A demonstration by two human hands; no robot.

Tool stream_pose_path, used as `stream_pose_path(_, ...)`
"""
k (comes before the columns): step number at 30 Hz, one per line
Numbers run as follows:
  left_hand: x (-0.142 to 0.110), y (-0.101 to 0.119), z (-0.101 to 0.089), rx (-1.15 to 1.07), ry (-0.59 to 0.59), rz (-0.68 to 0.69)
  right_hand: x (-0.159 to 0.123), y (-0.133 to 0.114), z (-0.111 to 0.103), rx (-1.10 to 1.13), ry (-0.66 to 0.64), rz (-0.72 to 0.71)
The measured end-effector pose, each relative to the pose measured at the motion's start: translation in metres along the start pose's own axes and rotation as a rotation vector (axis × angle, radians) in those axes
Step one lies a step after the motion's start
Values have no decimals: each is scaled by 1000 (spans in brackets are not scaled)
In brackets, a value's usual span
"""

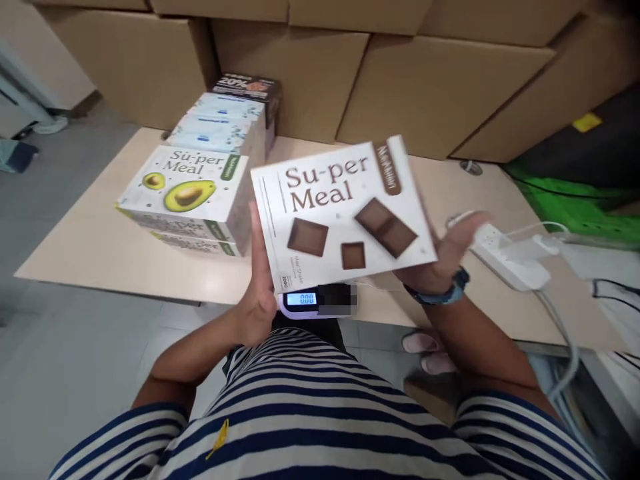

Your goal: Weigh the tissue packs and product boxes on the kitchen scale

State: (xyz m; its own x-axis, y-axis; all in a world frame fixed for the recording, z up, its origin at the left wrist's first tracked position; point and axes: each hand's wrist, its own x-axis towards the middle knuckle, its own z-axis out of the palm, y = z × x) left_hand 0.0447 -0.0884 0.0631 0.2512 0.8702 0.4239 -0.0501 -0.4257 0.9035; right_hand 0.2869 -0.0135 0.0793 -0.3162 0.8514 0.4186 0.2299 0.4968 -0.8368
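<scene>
I hold a white "Su-per Meal" box point(340, 210) printed with brown chocolate squares, flat and face up above the table's near edge. My left hand point(260, 280) presses against the box's left side, fingers straight. My right hand point(450, 250) supports it from beneath on the right, with a blue watch on that wrist. Directly under the box sits a small digital scale point(303, 300) whose lit display reads 0.00; most of its platform is hidden by the box.
A stack of similar boxes point(187, 193) with an avocado print stands on the beige table point(100, 247) at the left, with more boxes behind it. A white power strip point(505, 257) with cables lies at the right. Large cardboard cartons point(430, 87) line the back.
</scene>
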Motion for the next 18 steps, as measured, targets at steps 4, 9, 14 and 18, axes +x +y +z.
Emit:
stream_pose_path(4,-3,-38,1,-211,-25,-154,-22,38,-3,84,-1,72)
stream_pose_path(9,-10,-35,-19,-268,-50,-284,-53,66,8,61,-157,124)
stream_pose_path(14,-9,-45,-32,-138,-9,-302,-51,84,-9,20,-182,84)
stream_pose_path(18,-14,-61,-47,45,-51,-355,-43,100,-20,-159,-111,-39)
